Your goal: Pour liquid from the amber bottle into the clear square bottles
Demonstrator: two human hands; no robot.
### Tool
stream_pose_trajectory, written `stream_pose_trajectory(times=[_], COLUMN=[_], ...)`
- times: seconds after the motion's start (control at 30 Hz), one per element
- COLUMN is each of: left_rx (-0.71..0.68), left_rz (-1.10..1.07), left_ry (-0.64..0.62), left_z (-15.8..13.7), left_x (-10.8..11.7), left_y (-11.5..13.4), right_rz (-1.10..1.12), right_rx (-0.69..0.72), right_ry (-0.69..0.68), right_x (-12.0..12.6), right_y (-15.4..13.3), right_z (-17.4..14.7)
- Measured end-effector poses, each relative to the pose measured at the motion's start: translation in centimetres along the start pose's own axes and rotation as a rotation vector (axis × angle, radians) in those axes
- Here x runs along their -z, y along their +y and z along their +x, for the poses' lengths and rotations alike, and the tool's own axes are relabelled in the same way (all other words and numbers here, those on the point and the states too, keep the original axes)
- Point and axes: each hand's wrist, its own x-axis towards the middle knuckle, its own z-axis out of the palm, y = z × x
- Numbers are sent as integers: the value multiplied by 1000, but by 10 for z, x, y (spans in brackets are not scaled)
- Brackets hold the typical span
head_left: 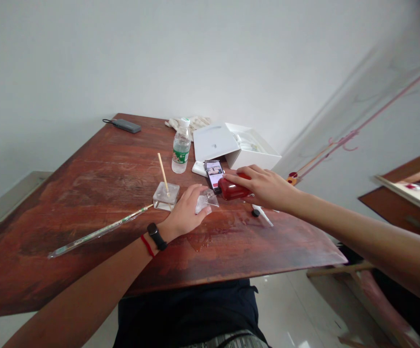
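My right hand (264, 182) grips a red bottle (233, 189), tipped on its side above the table, with its dark neck pointing left. That neck is right beside a small clear container (210, 199) that my left hand (190, 210) holds around its left side. Whether liquid is flowing between the two is too small to tell. Left of my left hand, a clear square block-like container (166, 195) stands with a wooden stick (163, 173) upright in it. A small black cap (255, 212) and a white strip-like piece (263, 215) lie below my right hand.
Behind my hands stand a water bottle (181, 147), a lit phone (214, 173) and an open white box (256, 153). A plastic-wrapped stick (101, 234) lies at left, a grey device (123, 125) farther back. Wet spots (202, 240) mark the wooden table (68, 193) near its front edge.
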Motion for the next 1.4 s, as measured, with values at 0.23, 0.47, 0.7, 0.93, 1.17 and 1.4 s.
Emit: stream_pose_trajectory(times=[0.23, 0.47, 0.7, 0.93, 1.17, 1.4], left_rx=[-2, -11, -12, -14, -17, -22], left_rz=[2, 11, 21, 27, 34, 34], left_ry=[7, 8, 2, 3, 2, 2], left_z=[0, 0, -1, 0, -1, -1], left_x=[0, 0, 0, -1, -1, -1], left_y=[0, -1, -1, -1, -2, -1], right_rz=[0, -2, -13, -20, -27, -44], right_rx=[2, -3, -5, -14, -9, -13], right_ry=[6, -22, -16, -33, -32, -22], right_x=[-2, 0, 0, 0, 3, 3], right_y=[1, 0, 0, 0, 0, 0], right_z=[0, 1, 0, 1, 1, 1])
